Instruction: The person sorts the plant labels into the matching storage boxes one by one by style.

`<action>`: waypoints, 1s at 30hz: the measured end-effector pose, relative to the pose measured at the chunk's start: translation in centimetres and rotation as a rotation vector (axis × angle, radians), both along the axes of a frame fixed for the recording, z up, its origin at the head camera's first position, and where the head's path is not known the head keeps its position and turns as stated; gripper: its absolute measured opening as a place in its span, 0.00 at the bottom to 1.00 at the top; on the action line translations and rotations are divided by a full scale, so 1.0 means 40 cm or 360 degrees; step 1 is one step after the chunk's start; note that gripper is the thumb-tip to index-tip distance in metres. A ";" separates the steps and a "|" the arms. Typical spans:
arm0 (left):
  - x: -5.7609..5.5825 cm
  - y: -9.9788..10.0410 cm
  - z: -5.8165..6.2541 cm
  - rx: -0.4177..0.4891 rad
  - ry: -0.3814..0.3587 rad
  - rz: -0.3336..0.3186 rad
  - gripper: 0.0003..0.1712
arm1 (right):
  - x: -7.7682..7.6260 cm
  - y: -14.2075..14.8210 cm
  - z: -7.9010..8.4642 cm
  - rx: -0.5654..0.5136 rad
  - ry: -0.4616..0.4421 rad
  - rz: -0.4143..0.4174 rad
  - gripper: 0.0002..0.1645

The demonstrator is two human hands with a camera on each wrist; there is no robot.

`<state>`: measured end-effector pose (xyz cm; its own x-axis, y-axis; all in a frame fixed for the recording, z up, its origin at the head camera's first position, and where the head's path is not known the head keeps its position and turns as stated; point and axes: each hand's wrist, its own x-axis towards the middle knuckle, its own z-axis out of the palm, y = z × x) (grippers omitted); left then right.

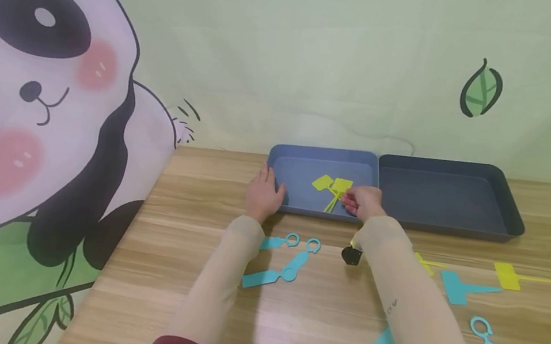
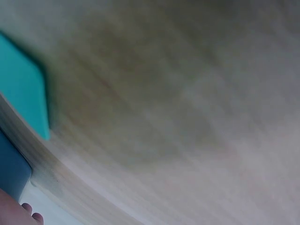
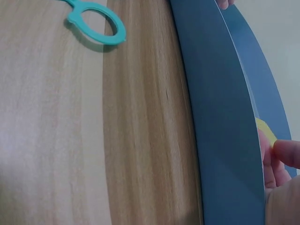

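Near the left edge of the tabletop (image 1: pixel 138 258) lies bare wood; towards the far edge, the left hand (image 1: pixel 264 195) rests at the left rim of the blue tray (image 1: pixel 296 189), fingers extended and thumb apart, gripping nothing, as if to steady it; nearer, by the left sleeve, lie turquoise ring tags (image 1: pixel 288 273); inside the tray, yellow tags (image 1: pixel 342 185) lie crossed towards its right side; the right hand (image 1: pixel 365 201) reaches over the tray's near wall, wrist low, thumb and fingers closed in what looks like a pinch on one of them; the step in hand seems to be laying that tag down, so the next move calls for loosening the fingertips and lifting clear without dragging the others; further right, joined to the blue tray, stands the dark tray (image 1: pixel 439 196); towards the tabletop's right edge lie a turquoise T-shaped tag (image 1: pixel 455 287) and another yellow tag (image 1: pixel 506 276).
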<state>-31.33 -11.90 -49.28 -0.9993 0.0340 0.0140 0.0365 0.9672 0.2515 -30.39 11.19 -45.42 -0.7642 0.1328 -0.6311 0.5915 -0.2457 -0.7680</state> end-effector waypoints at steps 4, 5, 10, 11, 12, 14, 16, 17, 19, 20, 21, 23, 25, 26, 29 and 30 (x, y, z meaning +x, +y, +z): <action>-0.002 -0.001 -0.003 -0.0007 -0.0013 -0.0006 0.37 | 0.000 -0.002 -0.006 0.0059 0.0011 0.0007 0.03; -0.002 -0.001 -0.003 -0.0006 -0.0015 -0.0006 0.37 | 0.000 -0.004 -0.007 0.0079 0.0014 0.0007 0.04; -0.002 -0.001 -0.001 -0.0002 -0.0015 -0.0006 0.37 | 0.002 -0.008 -0.009 0.0182 0.0026 0.0021 0.12; -0.002 -0.001 0.000 -0.0003 -0.0019 -0.0006 0.37 | 0.002 -0.008 -0.009 0.0194 0.0027 0.0025 0.14; -0.002 -0.001 0.000 -0.0007 -0.0022 -0.0008 0.37 | 0.002 -0.009 -0.009 0.0206 0.0029 0.0033 0.16; -0.003 -0.001 0.001 -0.0022 -0.0035 -0.0013 0.37 | 0.002 -0.009 -0.008 0.0224 0.0029 0.0049 0.19; -0.003 -0.001 0.002 -0.0029 -0.0046 -0.0015 0.38 | 0.003 -0.007 -0.006 0.0234 0.0029 0.0072 0.21; -0.002 0.000 0.003 -0.0026 -0.0048 -0.0016 0.38 | 0.003 -0.006 -0.005 0.0237 0.0027 0.0083 0.22; -0.002 0.000 0.004 -0.0027 -0.0056 -0.0017 0.38 | 0.004 -0.004 -0.003 0.0246 0.0021 0.0107 0.23; -0.002 0.001 0.005 -0.0026 -0.0057 -0.0016 0.38 | 0.005 -0.003 -0.001 0.0255 0.0017 0.0119 0.24; -0.001 0.001 0.006 -0.0025 -0.0060 -0.0014 0.37 | 0.005 -0.001 -0.001 0.0265 0.0016 0.0140 0.24; -0.001 0.002 0.007 -0.0034 -0.0066 -0.0010 0.37 | 0.005 0.002 0.000 0.0287 0.0013 0.0170 0.25; -0.001 0.002 0.008 -0.0042 -0.0071 -0.0005 0.37 | 0.003 0.004 -0.001 0.0313 0.0028 0.0206 0.25; -0.001 0.003 0.009 -0.0044 -0.0071 -0.0002 0.37 | 0.001 0.006 -0.002 0.0329 0.0044 0.0226 0.25; -0.001 0.003 0.010 -0.0032 -0.0070 0.0003 0.37 | -0.003 0.009 -0.004 0.0385 0.0082 0.0261 0.24; -0.001 0.004 0.010 -0.0029 -0.0067 0.0004 0.37 | -0.005 0.011 -0.004 0.0405 0.0096 0.0274 0.24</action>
